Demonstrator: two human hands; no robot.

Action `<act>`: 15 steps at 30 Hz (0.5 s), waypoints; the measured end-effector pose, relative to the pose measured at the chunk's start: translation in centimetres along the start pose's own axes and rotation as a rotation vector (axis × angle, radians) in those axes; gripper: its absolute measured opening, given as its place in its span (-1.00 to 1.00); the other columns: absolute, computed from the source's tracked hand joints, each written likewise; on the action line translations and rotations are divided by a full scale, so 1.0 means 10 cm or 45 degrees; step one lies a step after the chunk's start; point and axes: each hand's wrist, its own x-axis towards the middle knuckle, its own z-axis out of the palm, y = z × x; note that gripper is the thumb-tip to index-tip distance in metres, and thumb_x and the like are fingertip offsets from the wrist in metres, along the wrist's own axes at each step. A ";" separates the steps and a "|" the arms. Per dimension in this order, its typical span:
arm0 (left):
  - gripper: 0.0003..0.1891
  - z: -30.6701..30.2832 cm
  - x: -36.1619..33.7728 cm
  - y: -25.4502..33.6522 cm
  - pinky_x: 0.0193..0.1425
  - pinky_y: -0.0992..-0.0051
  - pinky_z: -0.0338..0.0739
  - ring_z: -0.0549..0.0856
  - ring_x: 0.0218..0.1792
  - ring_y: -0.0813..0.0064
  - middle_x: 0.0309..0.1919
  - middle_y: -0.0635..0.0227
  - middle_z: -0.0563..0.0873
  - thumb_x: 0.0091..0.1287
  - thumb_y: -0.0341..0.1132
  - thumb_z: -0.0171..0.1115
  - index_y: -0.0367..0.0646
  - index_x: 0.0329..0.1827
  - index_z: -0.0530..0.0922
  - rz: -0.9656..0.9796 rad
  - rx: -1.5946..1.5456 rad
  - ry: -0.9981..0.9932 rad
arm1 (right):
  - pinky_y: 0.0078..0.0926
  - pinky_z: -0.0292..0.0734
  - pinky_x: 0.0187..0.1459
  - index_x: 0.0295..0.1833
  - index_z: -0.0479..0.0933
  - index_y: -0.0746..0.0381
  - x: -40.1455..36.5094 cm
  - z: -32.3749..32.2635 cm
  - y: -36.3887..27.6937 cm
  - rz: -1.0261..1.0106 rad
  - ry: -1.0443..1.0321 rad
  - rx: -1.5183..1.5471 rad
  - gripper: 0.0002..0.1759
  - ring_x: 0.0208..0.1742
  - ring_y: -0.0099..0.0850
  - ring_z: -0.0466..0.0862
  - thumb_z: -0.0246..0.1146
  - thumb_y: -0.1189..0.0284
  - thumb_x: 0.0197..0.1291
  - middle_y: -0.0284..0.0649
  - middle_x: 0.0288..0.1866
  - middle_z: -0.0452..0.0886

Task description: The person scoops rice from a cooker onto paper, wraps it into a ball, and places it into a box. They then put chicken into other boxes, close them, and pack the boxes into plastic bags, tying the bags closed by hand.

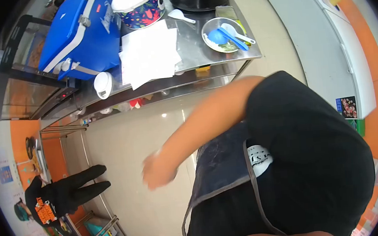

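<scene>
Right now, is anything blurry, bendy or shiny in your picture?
In the head view, the right hand looks smeared; the room curves towards dark, rounded edges, like a fisheye lens; a small bright glare spot shines on the pale floor.

Seen at five o'clock from view centre: dark navy apron (pixel 222 164), worn, slightly shiny, lightly creased, trimmed in grey.

A seemingly navy, grey-edged apron (pixel 224 164) overlies a black shirt (pixel 313 152) with white print (pixel 260 159).
</scene>
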 end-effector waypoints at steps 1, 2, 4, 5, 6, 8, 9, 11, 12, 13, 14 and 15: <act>-0.66 0.11 -0.05 -0.05 -0.11 0.43 0.56 0.63 -0.21 0.46 -0.06 0.23 0.64 0.39 -0.28 0.21 -0.27 0.14 0.53 -0.020 -0.017 -0.033 | -0.19 0.54 0.11 0.13 0.56 0.14 -0.41 0.20 0.11 0.256 0.105 0.321 -0.68 0.15 -0.15 0.61 0.15 0.31 0.31 -0.15 0.08 0.64; -0.67 0.19 -0.10 -0.09 -0.12 0.44 0.55 0.63 -0.21 0.47 -0.07 0.25 0.64 0.39 -0.27 0.20 -0.26 0.13 0.53 -0.038 -0.028 -0.062 | -0.16 0.55 0.10 0.17 0.56 0.15 -0.84 0.67 0.22 0.419 0.502 0.466 -0.64 0.14 -0.12 0.62 0.14 0.27 0.33 -0.11 0.08 0.64; -0.68 0.34 -0.18 -0.03 -0.14 0.46 0.55 0.62 -0.23 0.49 -0.10 0.27 0.65 0.41 -0.26 0.20 -0.25 0.12 0.53 -0.036 -0.031 -0.098 | -0.24 0.59 0.06 0.11 0.61 0.21 -1.78 0.50 0.01 0.832 0.678 0.826 -0.67 0.00 -0.15 0.70 0.16 0.29 0.36 -0.09 0.07 0.67; -0.68 0.42 -0.23 0.06 -0.15 0.47 0.55 0.61 -0.24 0.50 -0.11 0.29 0.65 0.41 -0.25 0.20 -0.25 0.12 0.54 -0.027 -0.041 -0.107 | -0.28 0.63 -0.03 0.04 0.65 0.22 -2.18 0.54 -0.04 0.961 0.864 0.799 -0.71 -0.11 -0.21 0.73 0.18 0.31 0.34 -0.09 -0.05 0.71; -0.69 0.50 -0.27 0.18 -0.17 0.47 0.54 0.61 -0.24 0.52 -0.12 0.30 0.65 0.42 -0.24 0.20 -0.25 0.11 0.54 -0.009 -0.043 -0.116 | -0.28 0.62 -0.06 0.01 0.66 0.22 -2.54 0.44 -0.12 1.246 0.928 0.634 -0.73 -0.11 -0.25 0.73 0.22 0.32 0.31 -0.10 -0.13 0.72; -0.69 0.67 -0.33 0.53 -0.19 0.49 0.54 0.60 -0.26 0.54 -0.15 0.33 0.66 0.44 -0.23 0.19 -0.24 0.10 0.55 0.058 -0.060 -0.121 | -0.52 0.55 -0.23 -0.06 0.68 0.20 -3.21 0.40 -0.06 1.597 1.433 0.735 -0.80 -0.33 -0.58 0.63 0.27 0.36 0.31 -0.34 -0.34 0.69; -0.70 0.77 -0.34 0.75 -0.20 0.50 0.54 0.60 -0.26 0.55 -0.16 0.34 0.66 0.44 -0.22 0.19 -0.24 0.10 0.55 0.096 -0.077 -0.128 | -0.61 0.49 -0.29 -0.07 0.68 0.22 -3.61 0.40 0.05 1.739 1.570 0.627 -0.82 -0.38 -0.69 0.56 0.25 0.39 0.33 -0.43 -0.38 0.66; -0.70 1.00 -0.49 1.53 -0.22 0.51 0.53 0.59 -0.28 0.58 -0.19 0.37 0.67 0.46 -0.21 0.19 -0.23 0.09 0.55 0.204 -0.138 -0.134 | -0.60 0.48 -0.29 -0.07 0.68 0.28 -4.41 0.48 0.38 1.906 1.803 0.315 -0.79 -0.37 -0.67 0.56 0.24 0.40 0.32 -0.36 -0.36 0.67; -0.71 1.12 -0.55 1.95 -0.23 0.52 0.53 0.59 -0.29 0.59 -0.20 0.38 0.67 0.46 -0.20 0.19 -0.22 0.08 0.56 0.256 -0.166 -0.136 | -0.58 0.51 -0.23 -0.04 0.66 0.30 -4.78 0.54 0.55 1.984 1.881 0.334 -0.75 -0.29 -0.61 0.60 0.24 0.37 0.31 -0.30 -0.29 0.69; -0.71 1.25 -0.62 2.38 -0.24 0.53 0.53 0.58 -0.29 0.60 -0.22 0.40 0.68 0.47 -0.19 0.18 -0.22 0.08 0.56 0.295 -0.202 -0.134 | -0.58 0.51 -0.23 -0.04 0.66 0.30 -5.12 0.65 0.74 1.988 1.877 0.356 -0.75 -0.29 -0.61 0.60 0.24 0.37 0.31 -0.30 -0.29 0.69; -0.69 1.41 -0.61 2.66 -0.22 0.55 0.53 0.59 -0.27 0.60 -0.20 0.39 0.67 0.48 -0.17 0.19 -0.22 0.09 0.55 0.384 -0.306 -0.149 | -0.55 0.53 -0.21 -0.01 0.64 0.31 -5.45 0.78 0.96 2.141 1.887 0.464 -0.72 -0.25 -0.55 0.62 0.23 0.36 0.29 -0.25 -0.24 0.69; -0.67 1.61 -0.55 3.04 -0.20 0.57 0.53 0.61 -0.24 0.60 -0.17 0.39 0.67 0.48 -0.15 0.19 -0.22 0.10 0.55 0.472 -0.408 -0.159 | -0.52 0.56 -0.20 0.01 0.63 0.32 -5.66 0.88 1.10 2.293 1.886 0.580 -0.69 -0.20 -0.49 0.65 0.23 0.34 0.27 -0.20 -0.19 0.69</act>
